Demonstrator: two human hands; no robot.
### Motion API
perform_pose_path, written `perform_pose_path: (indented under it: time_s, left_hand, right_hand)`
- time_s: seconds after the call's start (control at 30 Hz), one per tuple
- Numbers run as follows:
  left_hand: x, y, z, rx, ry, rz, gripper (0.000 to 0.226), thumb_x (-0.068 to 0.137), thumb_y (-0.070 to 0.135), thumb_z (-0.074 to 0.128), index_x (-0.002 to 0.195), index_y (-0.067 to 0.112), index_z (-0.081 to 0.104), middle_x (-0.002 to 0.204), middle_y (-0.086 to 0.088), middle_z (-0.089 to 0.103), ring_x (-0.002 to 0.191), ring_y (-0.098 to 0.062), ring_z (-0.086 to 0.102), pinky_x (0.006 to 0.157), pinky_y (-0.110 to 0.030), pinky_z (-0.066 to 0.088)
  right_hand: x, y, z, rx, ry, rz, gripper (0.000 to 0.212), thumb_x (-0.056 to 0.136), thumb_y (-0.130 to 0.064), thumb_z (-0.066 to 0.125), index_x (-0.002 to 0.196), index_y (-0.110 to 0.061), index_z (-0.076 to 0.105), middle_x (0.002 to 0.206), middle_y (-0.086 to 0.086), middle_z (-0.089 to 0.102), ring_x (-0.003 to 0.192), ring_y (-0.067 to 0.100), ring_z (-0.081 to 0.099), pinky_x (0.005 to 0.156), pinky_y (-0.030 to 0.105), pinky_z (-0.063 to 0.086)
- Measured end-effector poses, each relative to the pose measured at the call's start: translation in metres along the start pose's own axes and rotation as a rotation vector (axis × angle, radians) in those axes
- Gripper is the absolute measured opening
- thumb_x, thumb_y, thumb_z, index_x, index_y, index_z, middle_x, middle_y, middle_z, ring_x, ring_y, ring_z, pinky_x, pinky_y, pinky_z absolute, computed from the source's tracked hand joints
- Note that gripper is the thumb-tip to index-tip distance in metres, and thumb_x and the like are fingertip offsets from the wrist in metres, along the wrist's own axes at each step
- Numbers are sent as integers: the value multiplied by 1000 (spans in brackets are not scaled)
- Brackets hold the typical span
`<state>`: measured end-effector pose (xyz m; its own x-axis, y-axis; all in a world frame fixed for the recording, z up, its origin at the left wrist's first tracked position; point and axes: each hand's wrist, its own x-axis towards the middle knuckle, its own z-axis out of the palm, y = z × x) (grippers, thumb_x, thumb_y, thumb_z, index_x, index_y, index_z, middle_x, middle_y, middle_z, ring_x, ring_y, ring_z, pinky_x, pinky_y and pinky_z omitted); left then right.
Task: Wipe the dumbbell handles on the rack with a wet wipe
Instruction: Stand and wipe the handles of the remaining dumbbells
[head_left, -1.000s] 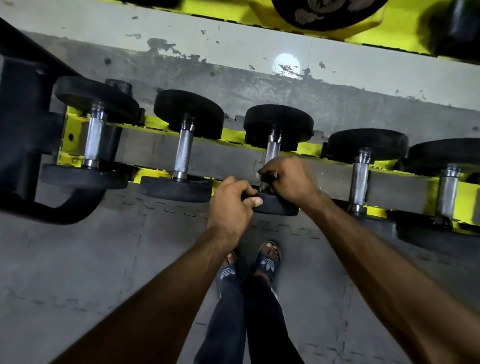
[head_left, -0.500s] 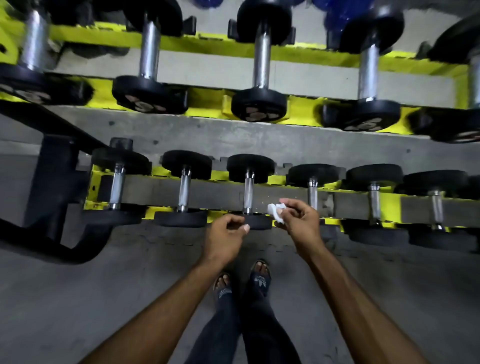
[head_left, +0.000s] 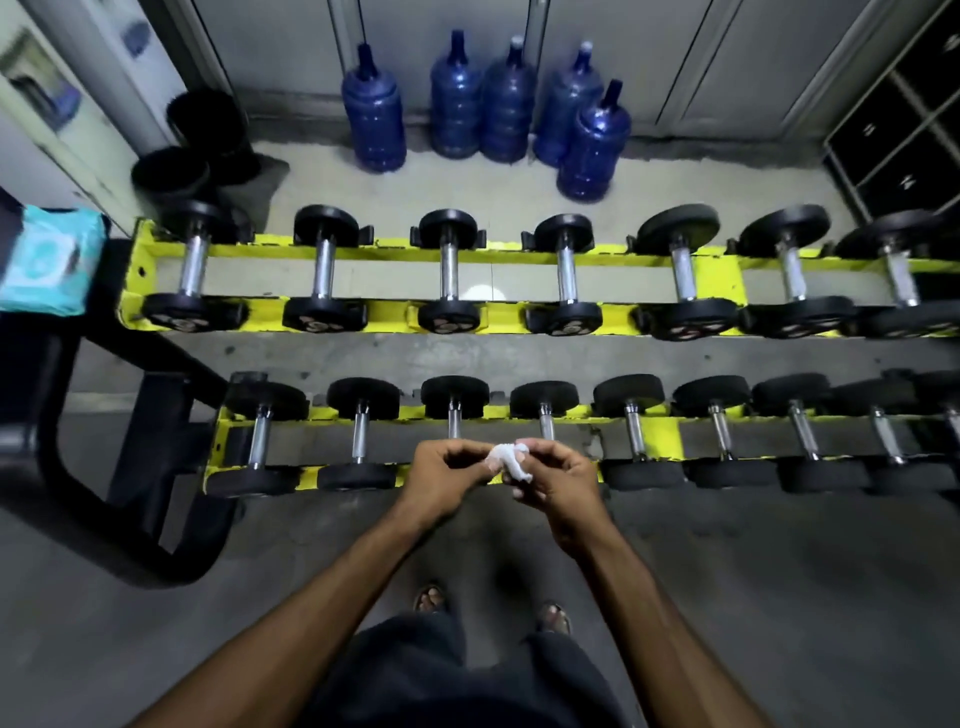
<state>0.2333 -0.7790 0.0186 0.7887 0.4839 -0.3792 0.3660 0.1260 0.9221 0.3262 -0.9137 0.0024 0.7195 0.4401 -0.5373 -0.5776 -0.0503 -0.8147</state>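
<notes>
A crumpled white wet wipe (head_left: 508, 460) sits between my two hands, in front of the lower tier of the yellow dumbbell rack (head_left: 675, 434). My right hand (head_left: 558, 480) pinches the wipe with curled fingers. My left hand (head_left: 447, 480) has its fingers curled at the wipe's left edge and appears to pinch it too. Both hands hover over the third dumbbell (head_left: 453, 400) and fourth dumbbell (head_left: 544, 402) of the lower row, hiding their near ends. Several dumbbells with chrome handles fill the upper tier (head_left: 384, 312) as well.
A teal pack of wipes (head_left: 44, 262) lies at the far left on a black frame. Several blue water jugs (head_left: 506, 104) stand behind the rack by the wall. Two black bins (head_left: 171, 174) sit at the back left. The rack's black leg (head_left: 119, 519) curves over the floor.
I have stood up and pulled back, so both tiers now show. My right hand left the third dumbbell's handle, lifted the wipe, and both hands have come together on it.
</notes>
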Motion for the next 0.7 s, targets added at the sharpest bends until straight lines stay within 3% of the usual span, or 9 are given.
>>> perform_pose_path:
  time_s: [0.07,0.2,0.23,0.33,0.43,0.57,0.7]
  left_hand:
    - [-9,13,7,-42,3,-1,14,83,-2,76,93,7,75,73,7,75,67,-1,68,63,-16,52]
    - [-11,28,23,-47,32,5,10,80,4,81,89,9,78,83,-13,77,77,-33,69,74,-48,56]
    - [-12,34,35,-44,44,20,10,80,4,81,87,9,77,81,-12,77,75,-32,69,72,-47,57]
    - [0,35,42,-26,133,49,14,79,1,81,78,14,75,71,-1,75,64,-13,68,62,-27,55]
    - [2,43,60,-30,176,106,14,79,0,80,77,13,74,66,2,73,58,-5,65,59,-19,52]
    - [8,49,77,-8,149,146,15,81,3,79,79,18,76,75,1,76,69,-7,70,67,-21,54]
    - [12,57,82,42,50,151,15,88,4,74,90,19,77,83,4,78,73,-3,70,68,-19,52]
  right_hand:
    - [-9,-10,-5,-1,30,-15,10,86,-4,72,96,-6,68,84,14,73,64,19,65,54,27,51]
    - [-13,-28,-16,-5,46,-50,6,82,-4,75,88,-5,74,85,20,72,61,23,62,56,28,48]
    - [-15,-37,-25,-14,45,-64,5,82,-5,75,88,-6,76,86,21,72,67,26,62,60,30,48]
    - [-7,-46,-27,9,-8,-16,15,89,-1,67,102,4,72,96,28,71,82,33,66,67,32,57]
    - [-12,-64,-39,78,-126,-1,19,91,5,61,109,10,67,105,30,70,93,35,69,77,32,59]
    - [-10,-79,-51,48,-166,-18,21,84,16,63,104,11,69,103,28,70,91,31,71,80,29,59]
    - [-5,-85,-60,46,-55,8,18,82,13,68,100,8,69,92,25,72,76,28,73,67,29,60]
